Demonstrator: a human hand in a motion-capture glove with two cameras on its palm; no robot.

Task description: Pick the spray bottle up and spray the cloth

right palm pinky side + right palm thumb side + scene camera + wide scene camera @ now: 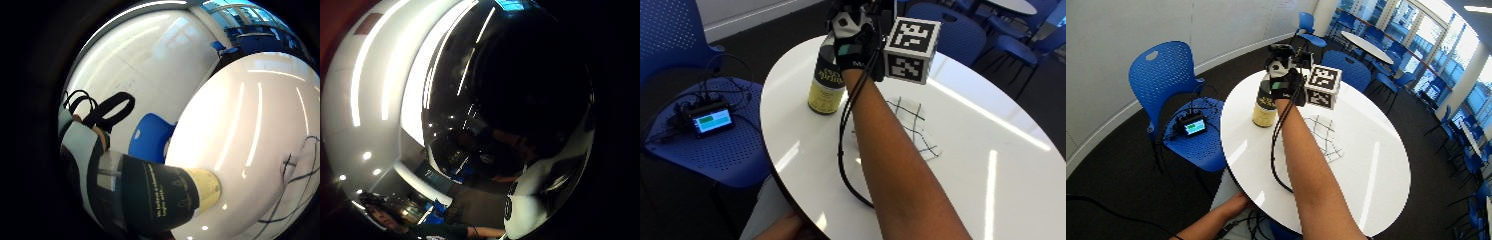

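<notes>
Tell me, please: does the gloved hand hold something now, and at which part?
Yes. The gloved right hand grips the spray bottle around its upper part, while its base stands on the table.

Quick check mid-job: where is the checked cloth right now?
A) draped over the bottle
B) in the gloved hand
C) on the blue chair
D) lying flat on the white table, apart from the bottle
D: the cloth lies flat on the white table, apart from the spray bottle, which the gloved right hand grips near its top.
</notes>
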